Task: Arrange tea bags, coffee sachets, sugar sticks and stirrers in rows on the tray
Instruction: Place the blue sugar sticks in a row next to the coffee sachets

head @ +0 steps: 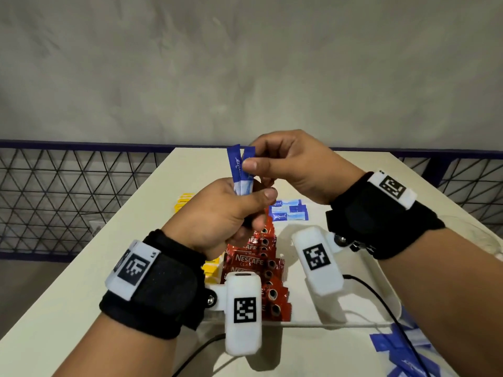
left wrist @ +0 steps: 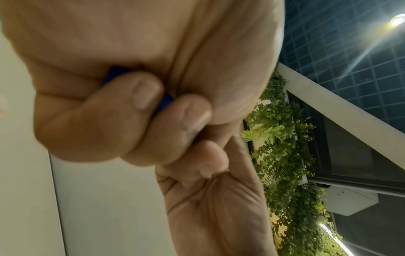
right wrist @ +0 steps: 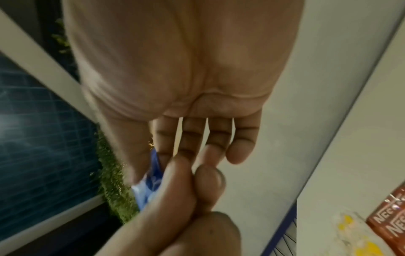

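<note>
The left hand [head: 217, 213] clamps its grip round the lower ends of two blue Equal sugar sticks [head: 239, 170], held upright above the tray; the right hand [head: 294, 167] pinches the upper part of the stick nearer to it, thumb in front.

Risk, as I judge it: pulling one stick free could drag the other out of the left fist and drop it onto the red Nescafe coffee sachets [head: 255, 268] directly below, disturbing that row. Thin paper may also crease or tear under a hard pinch.

Room: bare tray [head: 364, 270] floor lies at 3 o'clock of the sachets, below the placed sugar sticks [head: 288, 210] at 12 o'clock. Yellow tea bags [head: 211, 268] sit at 9 o'clock. The right-wrist cable [head: 386, 308] crosses the tray's near rim and could snag. More loose blue sticks [head: 400, 349] lie on the bench [head: 81, 281] at 5 o'clock.
</note>
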A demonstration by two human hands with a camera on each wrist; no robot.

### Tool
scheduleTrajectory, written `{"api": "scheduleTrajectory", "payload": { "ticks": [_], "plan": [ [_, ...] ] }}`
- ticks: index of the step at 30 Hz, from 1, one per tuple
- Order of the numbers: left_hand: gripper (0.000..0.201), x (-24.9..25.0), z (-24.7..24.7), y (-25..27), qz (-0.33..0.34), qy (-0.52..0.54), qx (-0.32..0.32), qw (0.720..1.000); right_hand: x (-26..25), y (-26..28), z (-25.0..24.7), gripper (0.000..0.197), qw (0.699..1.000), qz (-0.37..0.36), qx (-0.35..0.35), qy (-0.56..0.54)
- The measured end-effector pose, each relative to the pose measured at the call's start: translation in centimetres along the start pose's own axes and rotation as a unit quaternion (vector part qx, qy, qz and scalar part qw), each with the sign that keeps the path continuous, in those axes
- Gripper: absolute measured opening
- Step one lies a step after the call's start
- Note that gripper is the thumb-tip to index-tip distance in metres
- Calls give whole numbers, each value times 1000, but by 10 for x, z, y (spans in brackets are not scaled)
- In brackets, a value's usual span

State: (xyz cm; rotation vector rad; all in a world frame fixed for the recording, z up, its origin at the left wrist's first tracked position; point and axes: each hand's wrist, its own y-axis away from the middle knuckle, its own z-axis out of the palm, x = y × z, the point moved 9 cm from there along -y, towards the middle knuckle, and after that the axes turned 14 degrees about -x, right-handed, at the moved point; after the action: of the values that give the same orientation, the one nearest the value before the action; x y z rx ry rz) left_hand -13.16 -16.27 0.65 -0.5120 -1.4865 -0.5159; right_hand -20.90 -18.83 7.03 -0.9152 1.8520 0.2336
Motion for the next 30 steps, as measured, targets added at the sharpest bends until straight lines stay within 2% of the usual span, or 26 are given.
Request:
{"api": "scheduleTrajectory", "payload": {
  "ticks": [2, 4, 8, 11, 14, 17, 19, 21, 23, 26, 30],
  "plan": [
    [28, 4, 0, 2, 7, 6, 1, 1000, 2, 2, -6, 19, 1000, 15, 19, 10],
    [30, 8, -6, 4, 14, 8, 24, 1000, 4, 5, -15, 22, 998, 37, 46, 29],
    [18, 11, -17, 3, 46, 30, 76, 996, 9, 8, -22, 12, 996, 45, 82, 11],
    [25, 9, -18, 2, 59, 43, 111, 991, 17, 8, -14, 7, 996, 52, 68, -10],
    [25, 8, -20, 2, 44, 1, 135, 990, 21, 9, -19, 6, 994, 70, 72, 37],
    [19, 9, -32, 6, 25, -57, 183, 981, 37, 11, -40, 7, 986, 127, 76, 80],
    [18, 10, -38, 7, 23, -63, 200, 978, 57, 13, -52, 5, 952, 206, 38, 222],
    [18, 11, -39, 8, 28, -54, 202, 978, 84, 13, -56, 8, 885, 279, -21, 373],
    [18, 11, -38, 9, 30, -53, 200, 978, 110, 15, -53, 10, 840, 325, -65, 428],
    [20, 13, -35, 9, 30, -64, 193, 979, 137, 16, -46, 8, 810, 362, -122, 446],
    [20, 15, -36, 9, 35, -68, 190, 979, 146, 15, -42, 13, 791, 370, -159, 461]
  ]
}}
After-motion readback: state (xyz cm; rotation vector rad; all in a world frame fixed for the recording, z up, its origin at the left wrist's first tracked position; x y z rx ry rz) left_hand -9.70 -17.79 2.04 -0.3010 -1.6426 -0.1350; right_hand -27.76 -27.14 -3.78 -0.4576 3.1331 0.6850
